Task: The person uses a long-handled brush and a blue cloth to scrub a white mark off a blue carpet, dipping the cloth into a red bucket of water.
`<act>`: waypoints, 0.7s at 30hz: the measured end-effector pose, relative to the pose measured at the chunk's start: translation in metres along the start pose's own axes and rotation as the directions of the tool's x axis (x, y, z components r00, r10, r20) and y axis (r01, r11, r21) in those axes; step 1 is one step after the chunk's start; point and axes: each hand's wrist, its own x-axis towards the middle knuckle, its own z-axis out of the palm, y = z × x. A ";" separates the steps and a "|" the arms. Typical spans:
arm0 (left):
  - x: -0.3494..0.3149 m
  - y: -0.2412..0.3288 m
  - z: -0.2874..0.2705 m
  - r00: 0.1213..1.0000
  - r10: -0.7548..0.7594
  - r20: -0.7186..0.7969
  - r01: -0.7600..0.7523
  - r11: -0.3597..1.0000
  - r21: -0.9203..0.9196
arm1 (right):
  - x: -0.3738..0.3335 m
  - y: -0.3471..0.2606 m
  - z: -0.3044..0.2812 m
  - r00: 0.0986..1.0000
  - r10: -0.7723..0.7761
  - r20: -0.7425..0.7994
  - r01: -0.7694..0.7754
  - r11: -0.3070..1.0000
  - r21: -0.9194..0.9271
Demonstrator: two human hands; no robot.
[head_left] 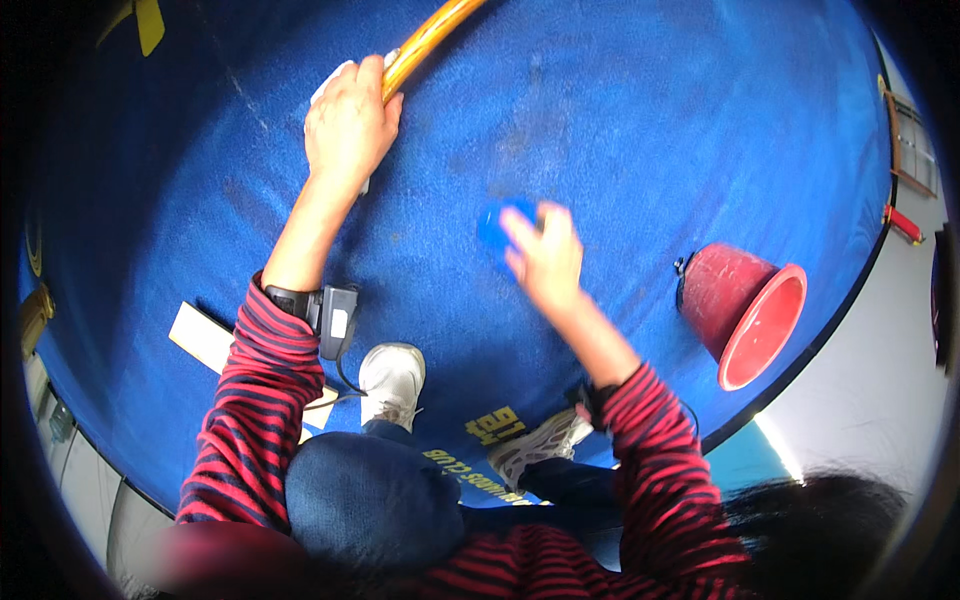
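Lots is cut off here. The orange hoop (pixel 425 45) only shows as a short curved piece running out of the top edge, so we can't see the rest of the ring. The white cloth (pixel 328 85) is mostly buried under our left hand (pixel 348 125); only a corner pokes out. The blue thing (pixel 495 228) in our right hand (pixel 545 258) is the same colour as the floor and a bit blurred, so we can't tell what it is, maybe a sponge or pad.

Left hand is closed round the hoop with the cloth pressed against it, fingers wrapped over the top. Right hand is curled loosely over the blue thing, fingertips touching it, down on the mat. The two hands are well apart.

We're crouched on a big blue mat (pixel 640 130), white shoes (pixel 392 380) planted on it. A red bucket (pixel 745 310) lies tipped on its side to our right, near the mat's dark edge. A pale flat board (pixel 200 335) sits by our left elbow. Beyond the mat there's light grey floor (pixel 870 390) on the right.
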 end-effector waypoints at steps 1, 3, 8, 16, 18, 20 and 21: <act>0.000 0.000 0.001 1.000 0.010 0.018 -0.010 1.000 0.005 | 0.022 0.013 0.003 0.993 0.079 0.086 -0.073 0.994 -0.077; 0.000 0.001 0.001 0.996 -0.023 0.083 0.021 1.000 0.020 | 0.086 0.038 0.014 0.984 0.013 -0.180 -0.042 0.987 -0.153; -0.001 0.003 -0.001 1.000 0.009 0.008 -0.009 1.000 0.007 | 0.172 0.057 0.018 0.848 0.190 -0.494 -0.308 0.937 -0.168; 0.001 -0.003 0.008 0.990 -0.028 0.141 0.022 0.999 0.043 | -0.004 -0.005 0.010 0.994 0.059 0.087 -0.056 0.998 -0.042; 0.001 -0.003 0.009 0.996 -0.009 0.088 0.007 1.000 0.019 | 0.056 0.021 0.019 0.979 0.205 -0.016 -0.203 0.976 0.086; 0.001 -0.001 0.009 1.000 0.005 0.031 -0.005 1.000 0.008 | 0.131 0.054 0.024 0.960 -0.006 -0.280 -0.060 0.972 -0.228; 0.000 0.000 0.008 0.999 -0.003 0.043 0.002 1.000 0.018 | 0.161 0.064 0.025 0.943 0.174 -0.282 -0.231 0.956 -0.181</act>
